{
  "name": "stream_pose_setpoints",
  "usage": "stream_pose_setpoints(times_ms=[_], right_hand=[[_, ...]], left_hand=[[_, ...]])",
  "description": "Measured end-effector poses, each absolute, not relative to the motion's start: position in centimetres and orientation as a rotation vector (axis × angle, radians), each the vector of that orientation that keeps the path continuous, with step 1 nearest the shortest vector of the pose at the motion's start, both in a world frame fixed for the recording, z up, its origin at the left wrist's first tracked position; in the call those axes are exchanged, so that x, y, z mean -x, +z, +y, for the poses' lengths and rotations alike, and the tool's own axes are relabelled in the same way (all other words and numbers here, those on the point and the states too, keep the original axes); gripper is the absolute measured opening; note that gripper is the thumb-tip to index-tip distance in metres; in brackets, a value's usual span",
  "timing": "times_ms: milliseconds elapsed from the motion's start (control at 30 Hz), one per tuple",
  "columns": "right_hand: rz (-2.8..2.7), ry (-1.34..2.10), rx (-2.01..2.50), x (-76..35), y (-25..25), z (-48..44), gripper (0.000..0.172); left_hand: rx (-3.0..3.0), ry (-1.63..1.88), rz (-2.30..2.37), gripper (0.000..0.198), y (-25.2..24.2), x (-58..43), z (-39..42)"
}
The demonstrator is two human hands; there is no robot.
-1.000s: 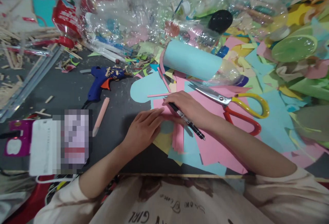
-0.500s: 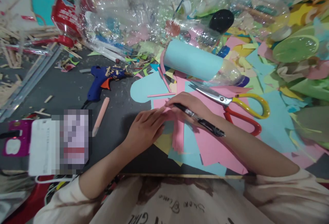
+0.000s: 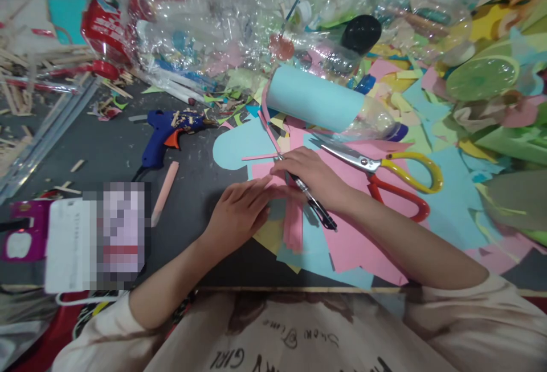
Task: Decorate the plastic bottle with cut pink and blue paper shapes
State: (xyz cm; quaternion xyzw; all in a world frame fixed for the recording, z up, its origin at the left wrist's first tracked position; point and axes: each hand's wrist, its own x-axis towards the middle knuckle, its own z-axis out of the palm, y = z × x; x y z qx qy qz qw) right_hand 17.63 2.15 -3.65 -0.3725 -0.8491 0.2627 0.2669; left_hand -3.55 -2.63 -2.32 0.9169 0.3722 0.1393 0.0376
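Observation:
A black pen [image 3: 317,210] with a clear section slants through the fingers of my right hand [image 3: 320,177], its top end toward me. My left hand [image 3: 239,212] lies to the left with its fingers stretched out over pink paper [image 3: 261,171], the fingertips close to those of the right hand. Part of that paper is hidden by both hands. Below them is a stack of pink strips [image 3: 293,228]. Scissors [image 3: 370,164] with a yellow and a red handle lie open beside my right forearm. Beyond the hands rests a plastic bottle wrapped in light blue paper [image 3: 316,98].
On the left are a blue glue gun [image 3: 156,138], a peach-coloured stick [image 3: 165,192], a white box-like device [image 3: 70,241] and a blurred-out object [image 3: 123,229]. Clear plastic bottles [image 3: 192,24] and wooden sticks [image 3: 15,95] pile up behind. Coloured paper scraps [image 3: 453,184] cover the right side.
The pen has turned in my right hand: its top end swung toward me and left, away from the wrist. My left hand keeps its place on the paper. The whole view shifted slightly.

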Motion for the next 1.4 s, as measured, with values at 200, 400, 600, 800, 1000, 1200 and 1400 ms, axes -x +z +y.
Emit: stream_pose_setpoints(times_ms=[200, 400, 600, 800, 1000, 1200, 1400], right_hand=[[-2.327, 0.827, 1.039, -17.8, -3.4, 2.2, 0.029], [-2.307, 0.948, 0.936, -18.3, -3.1, 2.5, 0.025], [-2.171, 0.914, 0.997, -18.2, -3.5, 2.3, 0.02], [-2.116, 0.726, 0.903, -18.0, -3.8, 2.5, 0.014], [-2.182, 0.804, 0.998, -18.0, -3.3, 2.3, 0.012], [-2.175, 0.774, 0.933, -17.9, -3.4, 2.2, 0.016], [-2.153, 0.659, 1.081, -18.0, -2.8, 2.1, 0.022]], left_hand=[[-2.789, 0.416, 1.148, 0.029, -2.3, 3.6, -2.6], [-2.769, 0.385, 1.157, 0.032, -2.5, 3.6, -2.7], [-2.749, 0.374, 1.162, 0.032, -2.5, 3.6, -2.7], [-2.781, 0.423, 1.155, 0.03, -2.4, 3.5, -2.7], [-2.778, 0.43, 1.167, 0.03, -2.3, 3.5, -2.7], [-2.755, 0.394, 1.165, 0.032, -2.5, 3.6, -2.7], [-2.761, 0.397, 1.153, 0.031, -2.5, 3.6, -2.7]])
